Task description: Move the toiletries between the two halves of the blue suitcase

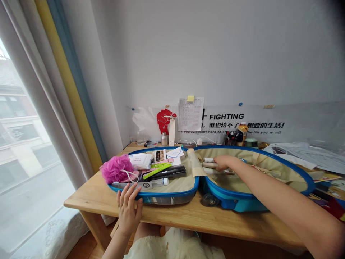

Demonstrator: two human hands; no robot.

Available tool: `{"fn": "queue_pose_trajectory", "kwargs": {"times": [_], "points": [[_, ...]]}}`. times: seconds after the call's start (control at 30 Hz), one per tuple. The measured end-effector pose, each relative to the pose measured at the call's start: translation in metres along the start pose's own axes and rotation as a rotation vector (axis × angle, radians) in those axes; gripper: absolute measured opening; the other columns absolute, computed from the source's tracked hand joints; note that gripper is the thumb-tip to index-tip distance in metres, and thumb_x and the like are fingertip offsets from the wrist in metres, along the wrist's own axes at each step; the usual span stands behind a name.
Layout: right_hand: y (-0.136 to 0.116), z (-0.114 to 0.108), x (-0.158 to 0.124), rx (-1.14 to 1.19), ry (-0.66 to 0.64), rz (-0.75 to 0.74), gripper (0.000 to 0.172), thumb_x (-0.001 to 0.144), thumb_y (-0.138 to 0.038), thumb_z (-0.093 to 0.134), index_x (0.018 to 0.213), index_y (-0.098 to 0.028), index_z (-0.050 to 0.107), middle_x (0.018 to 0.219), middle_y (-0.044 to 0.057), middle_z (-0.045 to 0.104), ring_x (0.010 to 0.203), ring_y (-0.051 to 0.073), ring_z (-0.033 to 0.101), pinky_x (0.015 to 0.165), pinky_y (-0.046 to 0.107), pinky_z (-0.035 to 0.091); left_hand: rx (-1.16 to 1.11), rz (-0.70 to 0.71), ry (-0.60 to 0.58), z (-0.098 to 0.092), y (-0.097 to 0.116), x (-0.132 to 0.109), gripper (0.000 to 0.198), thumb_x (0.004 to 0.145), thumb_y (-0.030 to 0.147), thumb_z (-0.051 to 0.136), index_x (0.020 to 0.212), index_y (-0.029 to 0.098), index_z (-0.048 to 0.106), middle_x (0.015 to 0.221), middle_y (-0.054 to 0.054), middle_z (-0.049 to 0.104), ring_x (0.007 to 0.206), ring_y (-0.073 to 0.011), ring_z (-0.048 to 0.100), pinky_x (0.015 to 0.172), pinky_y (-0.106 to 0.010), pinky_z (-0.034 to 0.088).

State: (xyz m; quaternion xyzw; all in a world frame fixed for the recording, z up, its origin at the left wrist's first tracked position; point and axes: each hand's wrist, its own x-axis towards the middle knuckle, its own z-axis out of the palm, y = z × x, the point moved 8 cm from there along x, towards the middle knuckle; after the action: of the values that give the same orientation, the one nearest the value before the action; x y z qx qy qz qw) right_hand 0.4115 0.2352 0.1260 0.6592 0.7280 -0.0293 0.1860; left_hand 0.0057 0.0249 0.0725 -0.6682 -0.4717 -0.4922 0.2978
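Note:
An open blue suitcase (pixel 172 198) lies with both halves spread on the table. My left hand (pixel 129 205) rests at the front rim of the left half, fingers stretched out and holding nothing. Beside it sit a pink bath puff (pixel 117 169) and a clear bottle with a white cap (pixel 159 182). Behind are a white packet (pixel 140 160), a lime-green comb-like item (pixel 157 171), black long items (pixel 169 172) and a pack of cotton swabs (pixel 160 155). My right hand (pixel 222 162) reaches into the right half, its fingers closed on a pale tube (pixel 209 165) among similar tubes.
The wooden table (pixel 172 212) stands against a wall with a lettered sheet. Along the back are a small jar (pixel 164 138), a white charger (pixel 199 141), a yellow-orange bottle (pixel 242 133) and a green tub (pixel 251 143). Papers (pixel 296 154) lie at the right; a curtained window is at the left.

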Motion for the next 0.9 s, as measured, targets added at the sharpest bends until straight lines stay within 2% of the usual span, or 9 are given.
{"fn": "queue_pose_trajectory", "kwargs": {"times": [0.13,0.23,0.33,0.4,0.5,0.6,0.7,0.9], "points": [[-0.001,-0.017,-0.017,0.076,0.039,-0.026,0.033,0.094,-0.043,0.058,0.116,-0.018,0.062,0.115,0.007,0.065,0.097,0.016,0.063,0.087,0.039,0.055,-0.001,0.002,0.0,0.001,-0.001,-0.001,0.038,0.094,0.018,0.048,0.132,0.023,0.053,0.126,-0.01,0.064,0.141,-0.0235,0.04,0.122,-0.047,0.018],[-0.011,-0.046,-0.037,0.165,0.174,-0.075,0.036,0.096,-0.044,0.051,0.116,-0.017,0.062,0.108,0.009,0.068,0.092,0.018,0.065,0.081,0.034,0.052,0.003,-0.011,-0.003,0.002,-0.003,-0.002,0.04,0.094,0.019,0.049,0.132,0.024,0.054,0.128,-0.01,0.064,0.141,-0.0239,0.041,0.121,-0.047,0.019],[-0.039,-0.073,-0.063,0.262,0.294,-0.179,0.045,0.098,-0.048,0.037,0.125,-0.02,0.059,0.108,0.009,0.071,0.091,0.022,0.066,0.076,0.03,0.048,0.008,-0.026,-0.004,0.003,-0.004,-0.003,0.041,0.093,0.021,0.048,0.133,0.025,0.054,0.128,-0.009,0.065,0.14,-0.0247,0.042,0.121,-0.047,0.019],[-0.07,-0.081,-0.08,0.307,0.317,-0.305,0.049,0.098,-0.052,0.031,0.129,-0.024,0.057,0.111,0.007,0.071,0.094,0.021,0.066,0.077,0.028,0.048,0.011,-0.031,-0.004,0.003,-0.004,-0.003,0.04,0.094,0.021,0.048,0.133,0.025,0.054,0.128,-0.009,0.065,0.14,-0.0251,0.043,0.121,-0.048,0.019],[-0.125,-0.08,-0.105,0.217,0.311,-0.535,0.047,0.096,-0.051,0.037,0.129,-0.026,0.059,0.119,0.007,0.069,0.103,0.023,0.065,0.082,0.029,0.047,0.008,-0.02,0.002,0.001,-0.002,-0.002,0.037,0.094,0.02,0.048,0.131,0.024,0.055,0.127,-0.01,0.064,0.14,-0.0249,0.043,0.121,-0.048,0.019],[-0.16,-0.068,-0.116,-0.006,0.316,-0.6,0.043,0.093,-0.047,0.048,0.127,-0.025,0.062,0.117,0.012,0.068,0.104,0.026,0.065,0.083,0.033,0.047,0.006,-0.02,-0.002,0.001,-0.002,-0.001,0.036,0.094,0.02,0.048,0.13,0.024,0.055,0.126,-0.01,0.064,0.139,-0.0247,0.043,0.121,-0.048,0.019],[-0.174,-0.06,-0.117,-0.089,0.323,-0.577,0.041,0.091,-0.043,0.055,0.125,-0.023,0.064,0.111,0.014,0.068,0.104,0.03,0.065,0.086,0.038,0.046,-0.001,-0.018,-0.002,0.002,-0.002,-0.001,0.036,0.094,0.019,0.048,0.129,0.023,0.055,0.126,-0.01,0.064,0.139,-0.0241,0.042,0.121,-0.047,0.019],[-0.182,-0.055,-0.118,-0.082,0.351,-0.544,0.045,0.084,-0.039,0.065,0.123,-0.017,0.064,0.116,0.017,0.068,0.108,0.031,0.064,0.092,0.04,0.046,0.004,-0.02,-0.003,0.002,-0.002,-0.001,0.037,0.094,0.021,0.048,0.13,0.024,0.055,0.127,-0.01,0.064,0.139,-0.0246,0.043,0.121,-0.047,0.02]]}}
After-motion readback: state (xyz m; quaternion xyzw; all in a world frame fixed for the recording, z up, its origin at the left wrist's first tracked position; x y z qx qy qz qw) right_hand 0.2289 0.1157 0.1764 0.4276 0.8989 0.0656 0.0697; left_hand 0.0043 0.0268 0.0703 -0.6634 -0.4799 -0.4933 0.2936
